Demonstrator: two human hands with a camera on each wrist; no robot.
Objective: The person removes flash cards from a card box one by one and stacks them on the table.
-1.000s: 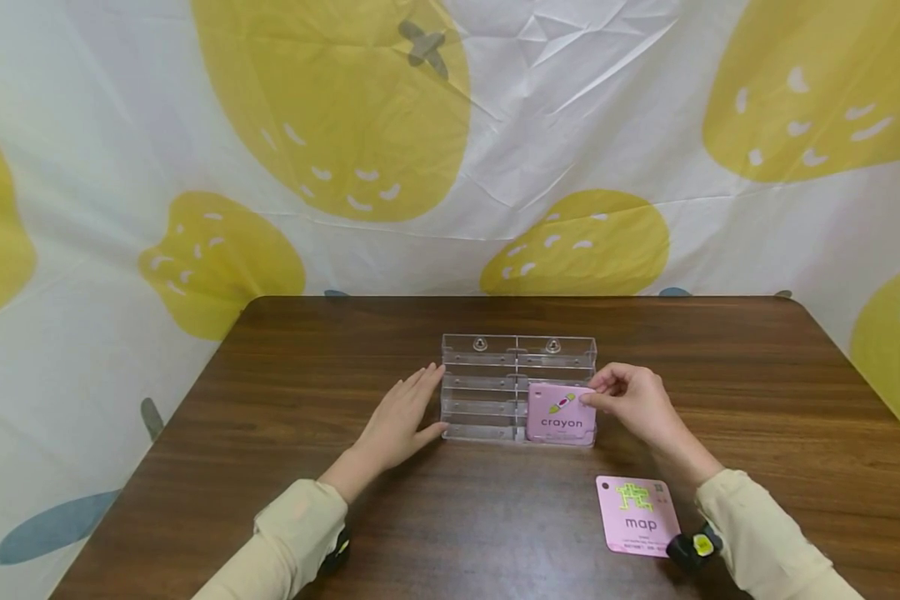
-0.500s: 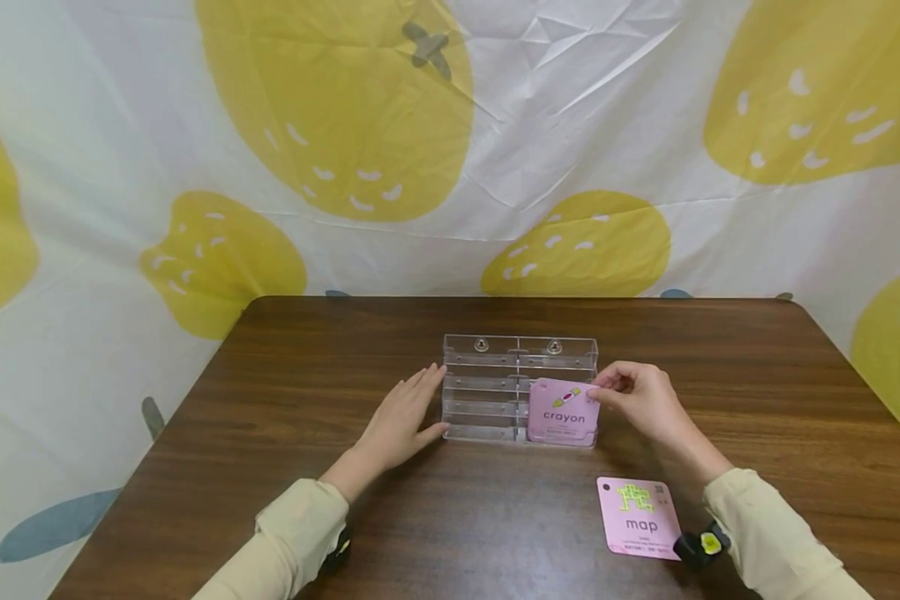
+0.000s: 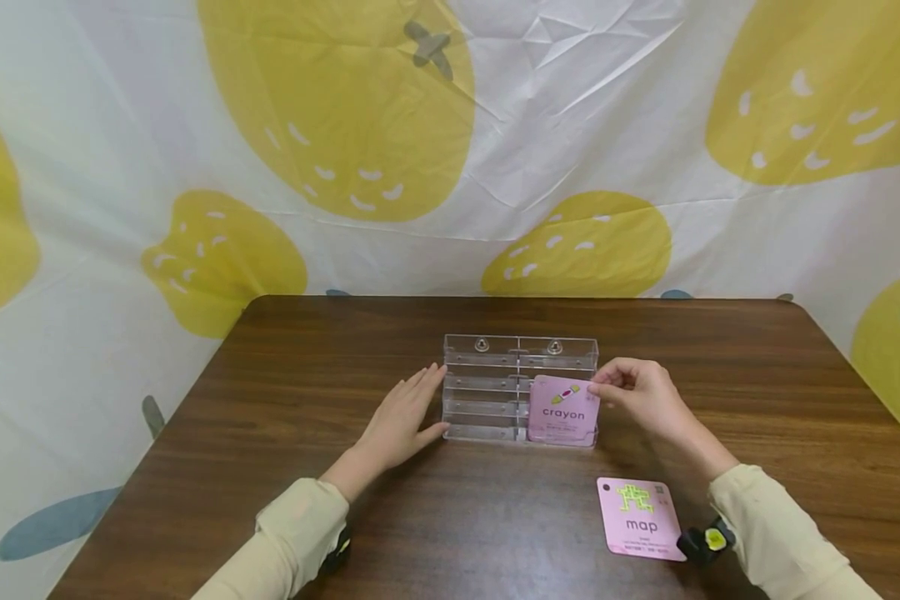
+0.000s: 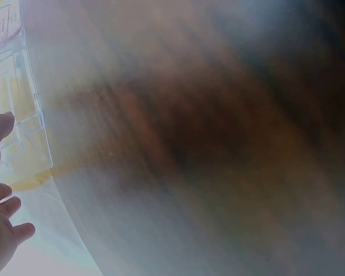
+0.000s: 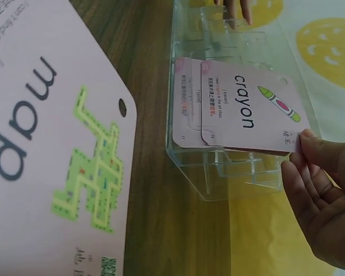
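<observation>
A clear plastic rack (image 3: 481,383) with two columns of tiers stands on the table. My right hand (image 3: 645,400) pinches the upper right corner of the pink crayon card (image 3: 562,412), which stands in the rack's right column. In the right wrist view, the crayon card (image 5: 253,106) lies over at least one other pink card (image 5: 187,106), and the thumb and fingers of my right hand (image 5: 328,190) meet at its corner. My left hand (image 3: 397,421) rests against the rack's left side with fingers extended; the left wrist view shows part of that hand (image 4: 0,230).
A pink map card (image 3: 640,517) lies flat on the brown wooden table (image 3: 450,517), in front of the rack and to its right, beside my right wrist. Behind the table hangs a white cloth (image 3: 390,258) with yellow fruit prints.
The crayon card has risen a little in the right column, with my right hand at its corner shifted slightly right and up. My left hand stays at the rack's side.
</observation>
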